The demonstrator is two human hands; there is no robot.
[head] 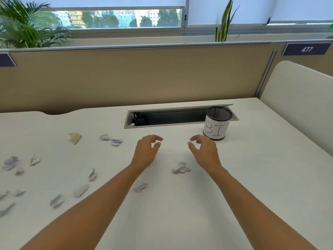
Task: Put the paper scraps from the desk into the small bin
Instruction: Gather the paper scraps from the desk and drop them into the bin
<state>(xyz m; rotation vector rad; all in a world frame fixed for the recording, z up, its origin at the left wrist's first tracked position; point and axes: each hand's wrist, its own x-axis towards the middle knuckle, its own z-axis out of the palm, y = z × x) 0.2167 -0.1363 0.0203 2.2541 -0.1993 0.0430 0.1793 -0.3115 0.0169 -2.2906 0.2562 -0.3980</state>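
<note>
Two bare forearms reach out, each grip wide, left hand (146,150) and right hand (204,150) empty, one bin (216,127) beyond.

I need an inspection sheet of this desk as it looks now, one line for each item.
Surface: white desk, with an open cable tray slot at the back.
Job's things: small bin upright at back right; paper scraps scattered, mostly left; none seen in the bin.
Clutter: nothing seen.
Grippers: left hand and right hand open, empty, above the desk.
Cables: dark plug in the slot.
Surroundings: beige partition, plants, window.
</note>
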